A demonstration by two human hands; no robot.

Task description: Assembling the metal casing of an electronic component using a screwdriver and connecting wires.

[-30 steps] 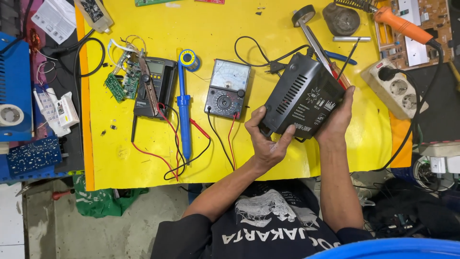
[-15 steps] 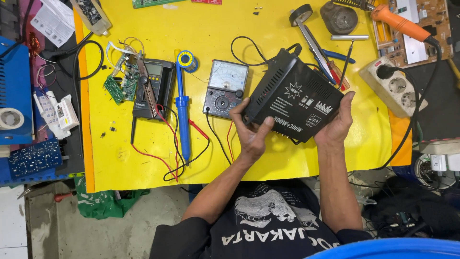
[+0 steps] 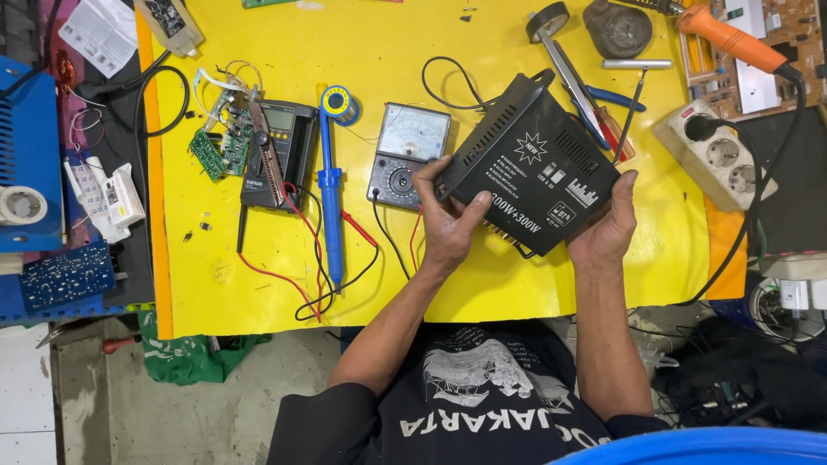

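We hold the black box (image 3: 534,164) tilted over the yellow tabletop (image 3: 258,275), near its front edge, with bare yellow room below it. Our left hand (image 3: 448,220) and right hand (image 3: 607,228) are wrapped around its two near corners. Since a moment ago it has turned flatter, showing its vented top with white marks.

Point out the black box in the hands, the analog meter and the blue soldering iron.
black box (image 3: 530,164), head view: middle of its top panel.
analog meter (image 3: 412,136), head view: its dial face.
blue soldering iron (image 3: 329,185), head view: its handle.
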